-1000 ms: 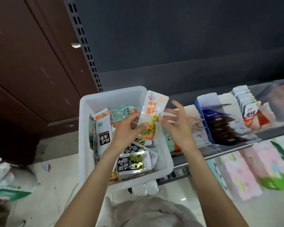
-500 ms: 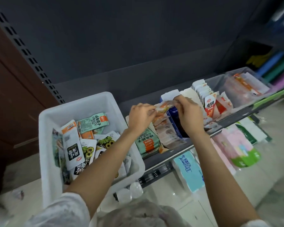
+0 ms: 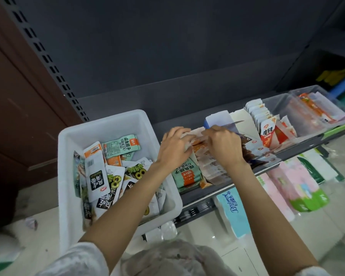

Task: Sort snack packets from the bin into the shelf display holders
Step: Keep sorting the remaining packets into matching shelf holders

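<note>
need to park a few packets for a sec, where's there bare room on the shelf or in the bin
Bare shelf runs behind the display holders, from the white bin to the blue holder. The bin's near right corner shows bare floor. Crowded: the bin's left and middle, and the orange packet row where the left hand and right hand work.

Your bin (image 3: 72,136) is plain white, and the packets in it run to white ones with black label panels (image 3: 96,176), mint-green ones with an orange corner (image 3: 121,145), and ones printed with yellow-green rings (image 3: 136,172). On the dark grey shelf (image 3: 197,192) you have a mint-green stack with an orange band (image 3: 186,174), pale packets with orange print (image 3: 211,168), and a red-and-white packet (image 3: 268,134) standing further right. Below, a light blue pack with scripted lettering (image 3: 232,208) sits beside pink packs (image 3: 293,186).
</note>
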`<action>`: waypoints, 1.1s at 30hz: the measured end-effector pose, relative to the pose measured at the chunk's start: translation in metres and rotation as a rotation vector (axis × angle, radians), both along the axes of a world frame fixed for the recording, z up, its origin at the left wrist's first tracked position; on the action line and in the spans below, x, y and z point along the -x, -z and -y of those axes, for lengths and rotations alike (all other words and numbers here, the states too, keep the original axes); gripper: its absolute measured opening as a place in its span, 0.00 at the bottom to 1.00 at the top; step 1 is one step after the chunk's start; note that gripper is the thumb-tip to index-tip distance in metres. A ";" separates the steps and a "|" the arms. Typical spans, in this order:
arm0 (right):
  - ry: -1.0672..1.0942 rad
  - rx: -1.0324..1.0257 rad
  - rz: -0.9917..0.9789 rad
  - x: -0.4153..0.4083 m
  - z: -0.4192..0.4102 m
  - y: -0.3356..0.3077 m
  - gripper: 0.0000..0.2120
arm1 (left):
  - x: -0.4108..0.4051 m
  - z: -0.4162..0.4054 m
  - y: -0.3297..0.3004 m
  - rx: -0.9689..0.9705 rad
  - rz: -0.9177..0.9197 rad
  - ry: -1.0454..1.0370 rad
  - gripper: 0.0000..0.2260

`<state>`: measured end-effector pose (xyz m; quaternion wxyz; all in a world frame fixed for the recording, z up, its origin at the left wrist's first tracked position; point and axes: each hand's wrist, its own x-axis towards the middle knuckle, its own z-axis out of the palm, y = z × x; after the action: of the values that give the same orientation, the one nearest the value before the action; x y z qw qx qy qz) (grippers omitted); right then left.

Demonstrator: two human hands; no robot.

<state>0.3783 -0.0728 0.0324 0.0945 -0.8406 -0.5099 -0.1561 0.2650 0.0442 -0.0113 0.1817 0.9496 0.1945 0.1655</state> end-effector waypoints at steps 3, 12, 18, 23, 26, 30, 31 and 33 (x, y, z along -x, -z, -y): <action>-0.118 -0.233 -0.161 0.030 -0.003 -0.014 0.15 | 0.043 -0.004 -0.014 0.095 0.167 -0.135 0.12; -0.355 0.061 -0.643 0.143 -0.105 0.038 0.10 | 0.186 -0.038 0.031 0.060 -0.256 -0.629 0.23; -0.214 0.394 -0.473 0.167 -0.154 0.078 0.12 | 0.198 -0.036 0.048 0.126 -0.531 -0.594 0.26; -0.098 0.378 -0.735 0.184 -0.175 0.089 0.14 | 0.201 -0.029 0.047 0.144 -0.573 -0.570 0.28; 0.050 0.140 -1.072 0.179 -0.178 0.088 0.14 | 0.205 -0.033 0.047 0.183 -0.540 -0.562 0.29; 0.109 -0.075 -1.216 0.153 -0.159 0.066 0.10 | 0.210 -0.038 0.042 0.247 -0.518 -0.539 0.26; 0.099 -0.122 -1.199 0.146 -0.149 0.057 0.10 | 0.211 -0.038 0.039 0.274 -0.452 -0.549 0.24; 0.086 -0.206 -1.175 0.137 -0.124 0.035 0.10 | 0.210 -0.036 0.033 0.354 -0.184 -0.598 0.20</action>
<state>0.2415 0.0510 -0.0024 0.4351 -0.7927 -0.3199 0.2827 0.0549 0.0799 -0.0445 0.2687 0.8155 0.5049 0.0887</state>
